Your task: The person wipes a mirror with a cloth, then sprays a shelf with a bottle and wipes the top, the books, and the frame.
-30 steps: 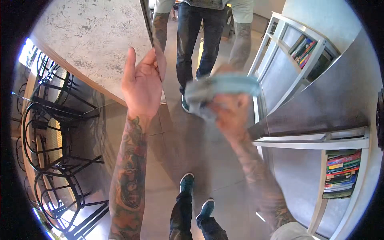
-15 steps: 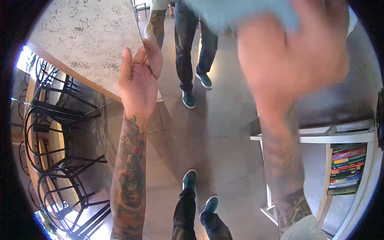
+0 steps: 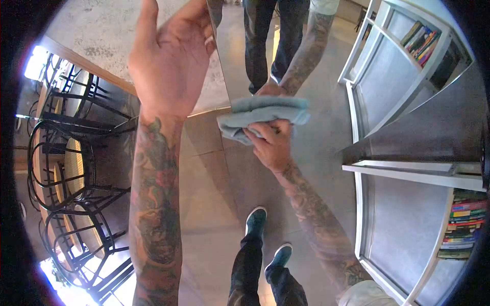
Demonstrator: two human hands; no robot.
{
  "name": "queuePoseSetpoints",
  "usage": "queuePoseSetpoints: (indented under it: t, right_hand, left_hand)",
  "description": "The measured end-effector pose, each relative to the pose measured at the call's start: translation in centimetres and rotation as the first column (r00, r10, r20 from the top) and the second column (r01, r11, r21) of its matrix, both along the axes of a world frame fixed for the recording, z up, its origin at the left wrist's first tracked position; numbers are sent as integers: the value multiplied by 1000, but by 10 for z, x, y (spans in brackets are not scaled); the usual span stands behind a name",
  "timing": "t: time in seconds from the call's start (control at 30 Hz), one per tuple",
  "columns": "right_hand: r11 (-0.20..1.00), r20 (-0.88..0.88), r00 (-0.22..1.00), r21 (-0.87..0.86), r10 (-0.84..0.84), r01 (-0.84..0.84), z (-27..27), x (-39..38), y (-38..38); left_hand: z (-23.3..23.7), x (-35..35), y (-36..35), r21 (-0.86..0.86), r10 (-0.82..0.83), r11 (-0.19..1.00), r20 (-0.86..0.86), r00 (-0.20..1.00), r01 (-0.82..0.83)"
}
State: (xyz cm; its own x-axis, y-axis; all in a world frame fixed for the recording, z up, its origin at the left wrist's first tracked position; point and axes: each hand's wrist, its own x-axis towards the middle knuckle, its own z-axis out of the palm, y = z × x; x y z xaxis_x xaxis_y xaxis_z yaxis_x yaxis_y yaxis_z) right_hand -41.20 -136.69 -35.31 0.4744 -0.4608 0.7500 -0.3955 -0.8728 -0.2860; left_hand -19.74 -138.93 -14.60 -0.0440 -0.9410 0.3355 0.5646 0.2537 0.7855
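Note:
A large mirror point(image 3: 237, 61) stands in front of me, reflecting my legs, an arm and the floor. At its left edge is my left hand point(image 3: 171, 66), palm toward me, thumb up and fingers curled at the edge; the fingertips are partly hidden. My right hand point(image 3: 273, 145) presses a folded blue-grey cloth point(image 3: 245, 120) against the lower part of the mirror, where the cloth's reflection meets it. Both forearms are stretched forward.
A mottled pale tabletop point(image 3: 92, 25) with a wooden edge lies at upper left. Below it are black metal chairs point(image 3: 61, 168) with woven seats. On the right stands a white-framed shelf point(image 3: 408, 171) holding books point(image 3: 462, 224). My shoes point(image 3: 256, 222) are on the tiled floor point(image 3: 204, 178).
My right hand and the cloth have moved down and left from the upper right. My left hand appears higher and larger, still at the mirror's edge. The view has shifted slightly.

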Motion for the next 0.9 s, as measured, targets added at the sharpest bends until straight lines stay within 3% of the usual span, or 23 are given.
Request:
queuePoseSetpoints:
  t: [0.07, 0.1, 0.17, 0.2, 0.23, 0.27, 0.33, 0.37, 0.4, 0.43, 0.47, 0.53, 0.63, 0.7, 0.73, 0.77, 0.8, 0.9]
  right_hand:
    - [971, -126, 990, 236, 56, -25, -44, -1, 24]
    - [972, -129, 990, 232, 52, -21, -60, -7, 35]
    - [893, -236, 964, 450, 121, -2, -66, -22, 54]
    - [900, -243, 964, 435, 111, 6, -59, -31, 55]
    - [875, -154, 985, 485, 77, 7, -28, -38, 57]
    - [844, -66, 997, 537, 42, 0, 10, -44, 57]
    - [926, 33, 998, 372, 60, -68, 138, -63, 24]
    - [997, -85, 996, 77, 11, -4, 171, -82, -16]
    - [954, -147, 978, -283, -146, 100, 203, -101, -56]
    - [787, -88, 947, -583, -308, 202, 236, -119, -96]
    - [744, -107, 911, -618, -398, 252, 263, -134, -114]
    - [641, -135, 814, -693, -564, 329, 319, -163, -149]
    - [715, 9, 955, -662, -296, 227, 286, -124, -137]
    - [752, 119, 988, -640, -103, 155, 246, -98, -127]
    - [838, 109, 991, -531, -80, 126, 212, -101, -111]
    - [905, 112, 992, -413, -60, 102, 178, -104, -95]
    - [942, 30, 975, -250, -222, 223, 127, -117, -68]
    - [918, -122, 929, 152, -350, 366, -40, -138, -7]
  left_hand:
    - [-7, 12, -6, -134, -218, 968, -50, 975, 210]
    - [-4, 1, -2, -70, -76, 995, -66, 995, 71]
    - [-17, 2, -5, -127, -145, 984, -162, 976, 125]
    - [-24, 5, -8, -177, -209, 970, -250, 945, 168]
    - [-4, -26, 3, 34, 140, 990, -164, 976, -136]
    - [-7, -28, 2, 28, 139, 990, -174, 975, -137]
    - [-27, -31, 1, 138, 285, 957, -307, 908, -254]
    - [-33, -34, 0, 165, 336, 940, -282, 899, -300]
    - [-38, -39, 3, 168, 336, 940, -294, 895, -298]
    - [-40, -43, 6, 149, 348, 935, -214, 913, -322]
    - [-42, -44, 6, 123, 359, 931, -127, 925, -344]
    - [-45, -41, 3, 96, 339, 940, -123, 933, -329]
    - [-50, -41, 2, 67, 343, 939, -113, 933, -337]
    - [-51, -37, 1, 60, 308, 951, -164, 937, -302]
    - [-50, -36, 1, 67, 305, 952, -156, 939, -298]
    - [-48, -36, 2, 60, 270, 963, -190, 944, -264]
    - [-49, -36, 2, 53, 234, 972, -224, 946, -229]
    - [-59, -21, -2, 14, 133, 991, -277, 952, -134]
